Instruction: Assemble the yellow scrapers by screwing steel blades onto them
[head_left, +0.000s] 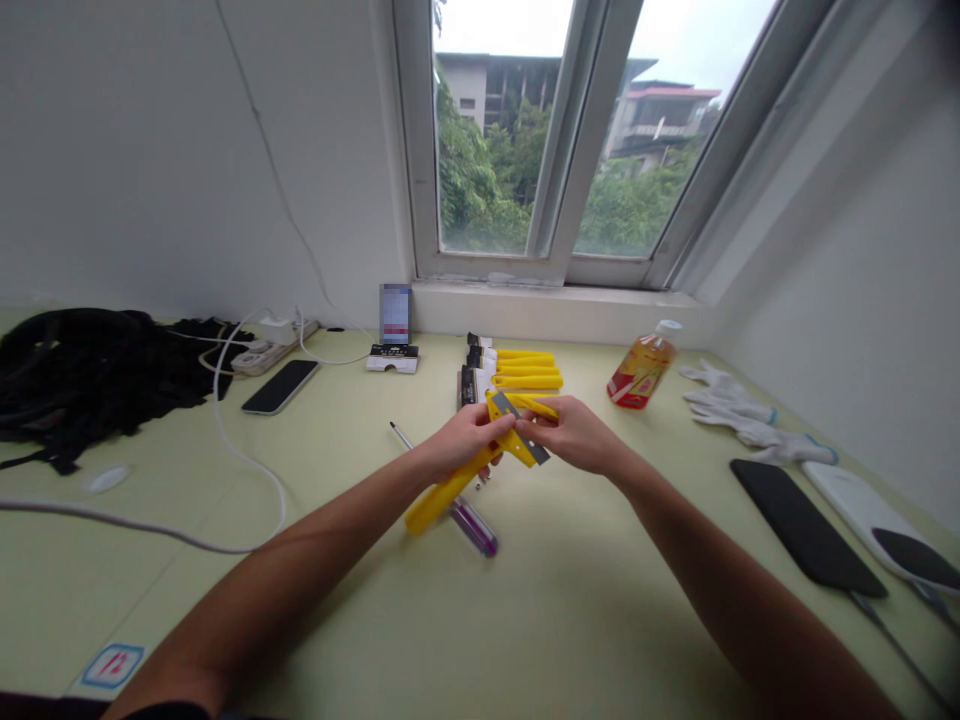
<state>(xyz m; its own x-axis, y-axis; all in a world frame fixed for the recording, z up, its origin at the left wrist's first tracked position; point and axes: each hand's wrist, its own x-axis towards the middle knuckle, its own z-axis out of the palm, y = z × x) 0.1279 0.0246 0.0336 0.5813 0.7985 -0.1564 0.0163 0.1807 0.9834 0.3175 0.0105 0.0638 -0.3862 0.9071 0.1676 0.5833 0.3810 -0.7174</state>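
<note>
My left hand (472, 437) is closed round a yellow scraper (439, 503), its handle slanting down to the left. A flat grey metal blade (504, 404) lies across the scraper's head. My right hand (566, 432) pinches this blade against the head with thumb and fingers. Under the scraper, a screwdriver (474, 528) with a clear purple handle lies on the table, its shaft pointing up to the left. A few small screws (482, 482) are just below my left fingers. More yellow scrapers (529, 381) with black-and-white packaging (472, 385) lie beyond my hands.
A drink bottle (643, 366), white gloves (727, 410) and a black power bank (806, 525) are on the right. At left are a phone (281, 387), a power strip (274, 345), a white cable (225, 430) and black cloth (97, 370). Another lit phone (395, 314) stands at the back.
</note>
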